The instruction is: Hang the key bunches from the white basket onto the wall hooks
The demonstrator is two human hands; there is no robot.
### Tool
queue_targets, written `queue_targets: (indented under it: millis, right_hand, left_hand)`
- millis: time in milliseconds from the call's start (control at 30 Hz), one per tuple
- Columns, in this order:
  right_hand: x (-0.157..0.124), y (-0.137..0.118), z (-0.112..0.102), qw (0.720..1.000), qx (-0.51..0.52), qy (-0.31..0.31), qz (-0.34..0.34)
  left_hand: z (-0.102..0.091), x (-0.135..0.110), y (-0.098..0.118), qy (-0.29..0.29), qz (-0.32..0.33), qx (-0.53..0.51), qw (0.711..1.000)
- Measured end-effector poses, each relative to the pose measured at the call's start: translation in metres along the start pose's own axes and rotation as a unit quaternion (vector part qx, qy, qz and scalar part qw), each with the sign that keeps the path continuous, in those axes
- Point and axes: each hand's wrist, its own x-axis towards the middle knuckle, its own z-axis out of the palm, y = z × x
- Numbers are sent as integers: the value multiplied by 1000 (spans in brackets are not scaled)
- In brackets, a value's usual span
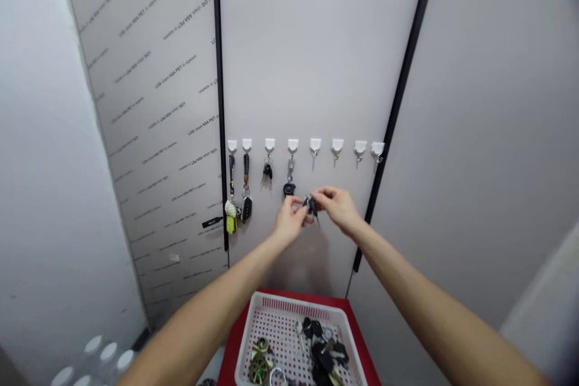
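Note:
Both hands meet in front of the cabinet door, below a row of white hooks. My left hand (290, 217) is closed in a pinch on a small bunch of keys (312, 205) with dark heads. From the other side, the fingertips of my right hand (335, 206) pinch the top of the same bunch. Just above my left hand hangs a black key fob (289, 189) on a metal clip. Further left, a small key bunch (267, 174), a dark car key (246, 210) on a braided strap and a yellow-green tag (231, 224) hang from hooks.
Several bare hooks (337, 147) continue to the right. Below, a white perforated basket (296, 307) with keys (323, 350) and trinkets (260, 368) stands on a red surface (362, 344). Black vertical strips (402, 90) edge the door. White-capped bottles (108, 352) stand at lower left.

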Motion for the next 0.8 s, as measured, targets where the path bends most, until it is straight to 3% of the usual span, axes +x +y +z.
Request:
queue_targets:
  millis: [167, 300, 433, 567, 800]
  right_hand:
    - [49, -37, -9, 995, -17, 84, -47]
    - [75, -44, -14, 983, -85, 149, -64]
    - [89, -38, -14, 964, -194, 170, -65]
    - [89, -29, -12, 951, -270, 145, -48]
    - [77, -17, -8, 951, -274, 132, -46]
  left_hand:
    - [15, 46, 50, 27, 35, 40, 998]
    - [22, 70, 67, 48, 55, 80, 994]
    - [26, 79, 65, 56, 29, 93, 994]
    - [27, 81, 54, 64, -4, 92, 994]
    - [22, 80, 35, 57, -28, 101, 993]
